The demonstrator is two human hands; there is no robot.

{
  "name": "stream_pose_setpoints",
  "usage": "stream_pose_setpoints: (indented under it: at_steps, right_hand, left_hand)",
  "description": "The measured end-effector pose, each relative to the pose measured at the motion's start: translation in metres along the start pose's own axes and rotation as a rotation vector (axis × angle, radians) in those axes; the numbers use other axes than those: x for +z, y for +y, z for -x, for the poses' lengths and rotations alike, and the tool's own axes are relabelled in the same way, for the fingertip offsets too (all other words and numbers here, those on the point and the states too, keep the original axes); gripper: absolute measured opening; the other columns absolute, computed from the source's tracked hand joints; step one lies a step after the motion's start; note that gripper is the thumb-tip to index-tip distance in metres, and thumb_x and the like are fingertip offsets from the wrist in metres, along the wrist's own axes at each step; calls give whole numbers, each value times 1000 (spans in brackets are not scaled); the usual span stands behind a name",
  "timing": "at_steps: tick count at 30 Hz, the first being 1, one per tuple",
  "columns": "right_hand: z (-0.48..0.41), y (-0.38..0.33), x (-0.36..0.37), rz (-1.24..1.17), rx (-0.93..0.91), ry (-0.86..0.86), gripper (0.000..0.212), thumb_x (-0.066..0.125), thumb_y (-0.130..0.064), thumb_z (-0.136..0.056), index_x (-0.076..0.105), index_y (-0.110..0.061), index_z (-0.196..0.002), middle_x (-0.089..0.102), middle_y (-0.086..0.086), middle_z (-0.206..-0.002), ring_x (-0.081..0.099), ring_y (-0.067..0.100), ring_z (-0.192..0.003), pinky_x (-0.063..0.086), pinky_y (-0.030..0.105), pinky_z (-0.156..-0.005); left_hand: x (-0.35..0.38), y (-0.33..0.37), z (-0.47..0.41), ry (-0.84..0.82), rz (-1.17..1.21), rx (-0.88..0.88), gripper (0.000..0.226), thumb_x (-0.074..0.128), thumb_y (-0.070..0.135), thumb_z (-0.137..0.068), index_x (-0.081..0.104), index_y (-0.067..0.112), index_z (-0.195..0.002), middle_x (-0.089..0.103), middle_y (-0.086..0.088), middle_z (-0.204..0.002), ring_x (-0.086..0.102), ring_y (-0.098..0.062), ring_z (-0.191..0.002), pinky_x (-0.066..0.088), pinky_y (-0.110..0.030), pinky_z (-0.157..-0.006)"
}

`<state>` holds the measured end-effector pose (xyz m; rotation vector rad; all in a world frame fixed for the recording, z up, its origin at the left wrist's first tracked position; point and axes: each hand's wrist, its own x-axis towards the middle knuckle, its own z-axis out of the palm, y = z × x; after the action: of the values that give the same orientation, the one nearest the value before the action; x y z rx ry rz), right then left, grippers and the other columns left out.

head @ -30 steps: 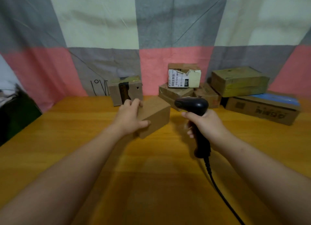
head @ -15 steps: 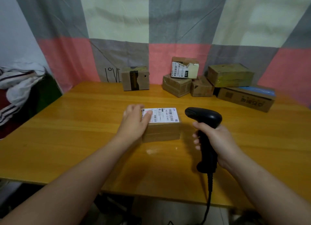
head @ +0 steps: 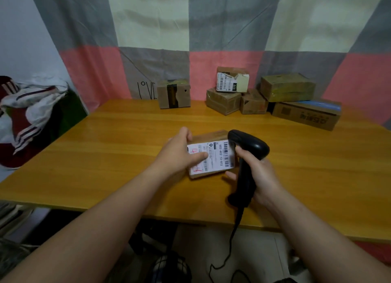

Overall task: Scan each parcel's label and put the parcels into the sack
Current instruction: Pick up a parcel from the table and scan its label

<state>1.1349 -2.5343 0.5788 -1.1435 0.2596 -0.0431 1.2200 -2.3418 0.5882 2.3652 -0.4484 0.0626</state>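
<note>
Left hand [head: 179, 153]: clamped on the parcel [head: 208, 137], thumb across its label [head: 213, 155], fingers behind it, unseen.
Right hand [head: 257, 172]: closed round the grip of the scanner [head: 249, 145].
Change: half a second ago the parcel lay flat on the worktop [head: 127, 138], label up, with the scanner held apart to the right. Now the label is tipped toward the person and the scanner head sits just beside the barcode edge.
Reading: the scan looks imminent; sacking not yet begun.
Rear of worktop: further parcels [head: 287, 87] waiting.
Not made out: any scan beam; whether the parcel's lower edge touches the worktop.
Sack: nowhere in view.
Cable [head: 234, 225]: runs down out of view.
</note>
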Motion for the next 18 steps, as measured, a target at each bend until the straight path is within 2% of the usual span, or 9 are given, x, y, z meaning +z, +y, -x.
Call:
stream_pose_setpoints:
  at_steps: [2,4,5,7,10,12,13,16,18]
  right_hand:
    - [4,2,2,-58,-41,-18,38,75,-28,-74,66,-18,-110,74,6,-102,71,21,-96,59,39,-81]
    - [8,1,4,-85,-103,-23,35,76,-28,-70,68,-22,-104,75,3,-99,71,18,-94,59,38,-80]
    - [10,0,6,-80,-137,-28,32,77,-28,-70,68,-25,-100,75,0,-96,71,16,-93,59,37,-79]
    - [14,-2,11,-25,-193,-59,23,77,-27,-71,72,-34,-92,75,-5,-95,71,12,-93,59,35,-76]
    - [23,-5,21,89,-286,-111,18,73,-24,-81,74,-42,-84,75,-6,-94,70,12,-93,57,23,-70]
    - [29,-8,27,175,-375,-125,25,71,-23,-84,73,-48,-85,74,-13,-93,68,3,-91,52,13,-67]
    - [32,-10,29,212,-419,-129,30,70,-22,-84,71,-52,-85,73,-19,-93,67,-2,-91,51,11,-67]
    - [36,-9,28,304,-488,-116,30,70,-20,-86,71,-49,-84,71,-25,-86,66,-5,-86,54,16,-70]
    - [39,-6,24,393,-493,-82,16,71,-22,-85,69,-37,-83,69,-21,-71,65,-1,-68,54,19,-62]
  left_hand:
    - [-11,3,5,-38,-215,16,60,68,68,-68,39,36,-110,61,9,-104,51,-20,-105,44,-29,-69]
    - [-22,5,9,-161,-328,-37,92,62,73,-70,24,35,-144,56,1,-126,39,-27,-122,38,-34,-87]
    - [-26,6,10,-218,-373,-58,96,60,73,-71,16,37,-149,54,-1,-130,35,-28,-124,34,-36,-92]
    - [-32,10,13,-281,-412,-59,92,64,68,-72,22,34,-146,54,2,-122,38,-23,-116,35,-35,-90]
    - [-38,12,14,-330,-272,-79,84,76,54,-67,32,23,-132,55,8,-106,53,-14,-97,50,-28,-76]
    - [-41,11,14,-331,-150,-95,90,81,43,-68,26,25,-137,53,14,-100,58,-4,-86,49,-14,-59]
    - [-42,9,16,-311,-69,-88,100,82,38,-68,18,29,-144,52,17,-102,58,-2,-86,47,-9,-58]
    - [-38,-3,26,-233,209,-71,122,84,26,-69,-7,44,-148,51,7,-128,57,1,-103,49,-11,-78]
    - [-33,-11,36,-149,278,-47,127,84,25,-70,-15,52,-143,39,1,-145,49,-10,-123,48,-31,-100]
